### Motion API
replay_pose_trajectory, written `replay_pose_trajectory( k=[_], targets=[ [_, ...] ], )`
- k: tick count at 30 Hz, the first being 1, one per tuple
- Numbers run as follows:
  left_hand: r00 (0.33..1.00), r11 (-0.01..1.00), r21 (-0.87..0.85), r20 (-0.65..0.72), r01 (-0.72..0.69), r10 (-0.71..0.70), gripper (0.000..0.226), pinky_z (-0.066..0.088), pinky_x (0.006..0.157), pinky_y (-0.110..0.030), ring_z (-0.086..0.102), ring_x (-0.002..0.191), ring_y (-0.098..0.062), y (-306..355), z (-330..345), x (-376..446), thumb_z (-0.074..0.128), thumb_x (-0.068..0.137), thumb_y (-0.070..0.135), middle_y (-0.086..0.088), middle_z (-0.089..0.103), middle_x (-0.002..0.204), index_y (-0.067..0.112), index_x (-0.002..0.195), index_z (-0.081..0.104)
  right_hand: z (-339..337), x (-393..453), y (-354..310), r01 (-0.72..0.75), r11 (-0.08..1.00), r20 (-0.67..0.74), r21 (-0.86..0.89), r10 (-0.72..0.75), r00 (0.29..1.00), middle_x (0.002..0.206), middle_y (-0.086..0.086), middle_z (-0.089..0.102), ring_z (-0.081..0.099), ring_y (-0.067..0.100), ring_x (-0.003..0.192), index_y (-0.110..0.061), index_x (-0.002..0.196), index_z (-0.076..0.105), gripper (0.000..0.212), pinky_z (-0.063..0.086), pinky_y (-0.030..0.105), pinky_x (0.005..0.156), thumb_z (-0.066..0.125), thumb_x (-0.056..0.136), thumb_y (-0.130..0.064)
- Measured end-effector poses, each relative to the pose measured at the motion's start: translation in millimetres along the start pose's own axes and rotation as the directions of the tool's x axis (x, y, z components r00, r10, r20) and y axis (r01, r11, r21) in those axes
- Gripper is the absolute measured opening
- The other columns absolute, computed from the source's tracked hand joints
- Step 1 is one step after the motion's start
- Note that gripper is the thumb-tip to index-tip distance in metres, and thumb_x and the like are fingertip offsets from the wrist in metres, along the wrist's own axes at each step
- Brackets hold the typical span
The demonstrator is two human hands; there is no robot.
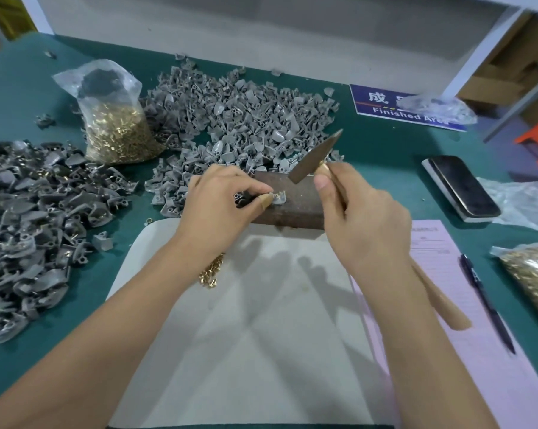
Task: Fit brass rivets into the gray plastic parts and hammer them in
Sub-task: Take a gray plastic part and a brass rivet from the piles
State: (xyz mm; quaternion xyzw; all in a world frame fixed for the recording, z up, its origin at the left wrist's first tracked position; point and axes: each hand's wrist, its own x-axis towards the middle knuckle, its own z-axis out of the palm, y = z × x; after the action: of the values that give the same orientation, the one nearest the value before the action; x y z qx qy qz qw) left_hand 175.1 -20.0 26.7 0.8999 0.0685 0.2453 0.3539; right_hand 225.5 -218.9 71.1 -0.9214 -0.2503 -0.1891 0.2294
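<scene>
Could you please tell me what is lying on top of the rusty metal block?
A gray plastic part with brass rivets rests on the rusty metal block, pinched by the left hand. Its fingers cover the part's left end.

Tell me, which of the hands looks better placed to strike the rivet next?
The right hand: it grips the hammer, raised over the metal block. The left hand is busy pinching the gray part on that block.

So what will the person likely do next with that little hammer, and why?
Probably bring the hammer down on the gray part. The left hand pinches that part flat on the rusty metal block, brass showing on its top, while the right hand holds the hammer head raised just above it.
</scene>
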Motion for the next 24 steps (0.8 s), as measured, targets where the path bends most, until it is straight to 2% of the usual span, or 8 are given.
replay_pose_trajectory(
  k=[3,8,9,13,14,17,24],
  targets=[
    [1.000,1.000,0.010,-0.008,-0.008,0.008,0.008,0.042,0.093,-0.052,0.054,0.096,-0.014,-0.9,-1.6,0.6,0.076,0.088,0.045,0.017,0.066,0.088,0.041,0.095,0.078,2.1,-3.3,-7.1,0.000,1.000,-0.058,0.021,0.001,0.998,0.071,0.000,0.067,0.062,0.040,0.067,-0.034,0.111,0.054,0.027,0.031,0.034,0.055,0.037,0.104,-0.054],
    [1.000,1.000,0.018,-0.024,-0.012,0.012,0.009,0.041,0.090,-0.051,0.053,0.093,-0.014,-0.6,-1.3,1.7,0.079,0.086,0.042,0.015,0.066,0.085,0.038,0.094,0.080,6.2,-6.4,-11.9,0.028,0.999,0.066,-0.016,-0.027,0.997,0.075,0.001,0.070,0.064,0.040,0.072,-0.036,0.114,0.061,0.028,0.031,0.035,0.056,0.040,0.104,-0.053],
    [1.000,1.000,0.016,-0.026,-0.012,0.013,0.009,0.041,0.091,-0.051,0.054,0.094,-0.014,-1.0,-1.2,1.6,0.079,0.086,0.042,0.016,0.066,0.085,0.038,0.094,0.080,4.9,-6.3,-11.5,0.032,0.999,0.046,-0.019,-0.031,0.998,0.074,0.001,0.070,0.064,0.040,0.071,-0.036,0.114,0.061,0.028,0.031,0.034,0.055,0.040,0.104,-0.053],
    [0.999,1.000,-0.003,-0.032,-0.001,0.001,0.009,0.035,0.092,-0.043,0.053,0.096,-0.012,-2.5,-1.1,1.5,0.078,0.086,0.044,0.018,0.066,0.087,0.040,0.094,0.079,0.9,-5.4,-12.2,-0.005,0.997,-0.179,0.070,0.018,0.984,0.067,-0.002,0.066,0.062,0.035,0.061,-0.033,0.114,0.063,0.025,0.032,0.030,0.052,0.045,0.104,-0.048],
    [0.999,1.000,0.002,-0.034,-0.004,0.004,0.010,0.035,0.091,-0.042,0.053,0.095,-0.011,-2.5,-0.8,1.7,0.078,0.086,0.044,0.018,0.066,0.086,0.039,0.094,0.080,2.4,-5.2,-12.8,-0.006,0.998,-0.154,0.055,0.015,0.988,0.068,-0.002,0.067,0.063,0.036,0.062,-0.033,0.114,0.062,0.025,0.032,0.031,0.053,0.045,0.104,-0.048],
    [0.999,1.000,0.014,-0.041,-0.014,0.014,0.013,0.035,0.089,-0.042,0.052,0.094,-0.012,-2.2,0.2,1.7,0.077,0.085,0.045,0.016,0.067,0.087,0.038,0.095,0.080,8.4,-5.7,-13.6,-0.014,1.000,0.089,-0.026,0.016,0.996,0.077,0.000,0.071,0.065,0.039,0.074,-0.038,0.116,0.059,0.028,0.035,0.035,0.057,0.040,0.103,-0.053],
    [0.999,0.999,0.020,0.000,-0.036,0.036,0.012,0.037,0.088,-0.043,0.053,0.096,-0.013,-4.0,-1.9,2.6,0.077,0.087,0.041,0.016,0.067,0.089,0.039,0.098,0.079,8.0,-4.4,-11.1,0.000,0.998,0.108,-0.058,0.006,0.994,0.077,0.002,0.070,0.063,0.040,0.074,-0.035,0.113,0.059,0.031,0.032,0.036,0.056,0.035,0.104,-0.054]
  ],
)
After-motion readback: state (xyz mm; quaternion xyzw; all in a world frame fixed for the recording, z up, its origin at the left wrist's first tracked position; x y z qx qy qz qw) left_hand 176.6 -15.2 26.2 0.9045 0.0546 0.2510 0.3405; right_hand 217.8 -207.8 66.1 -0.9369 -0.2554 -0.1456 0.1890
